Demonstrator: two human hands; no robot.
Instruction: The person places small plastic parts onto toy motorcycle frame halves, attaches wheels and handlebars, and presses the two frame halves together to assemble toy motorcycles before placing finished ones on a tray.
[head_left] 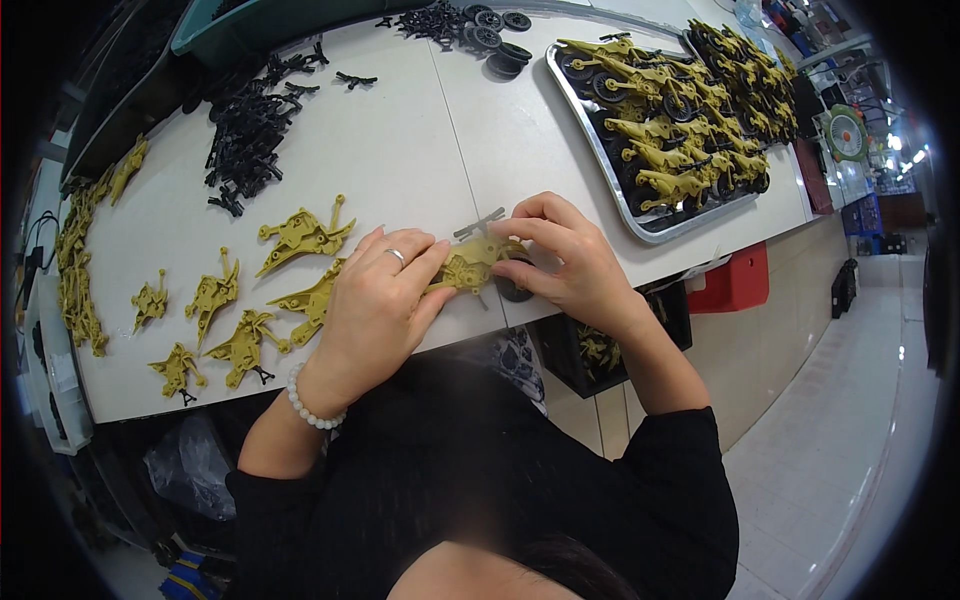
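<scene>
A yellow plastic toy motorcycle (465,268) lies at the near edge of the white table, between my hands. My left hand (385,290), with a ring and a beaded bracelet, lies over its left end, fingers together and holding it. At its right end, my right hand (570,255) is curled in a pinch around the front part. A black wheel (514,287) shows under the right fingers. Dark handlebars (479,224) stick out on the far side. The fingers hide the exact grip points. A yellow body part (308,302) lies partly beneath my left hand.
Several loose yellow body parts (212,292) lie left, and more are heaped at the far left edge. Black small parts (245,150) are piled behind, with black wheels (487,38) beyond. A metal tray (640,232) of toy motorcycles stands right. Below the edge is a black bin (570,370).
</scene>
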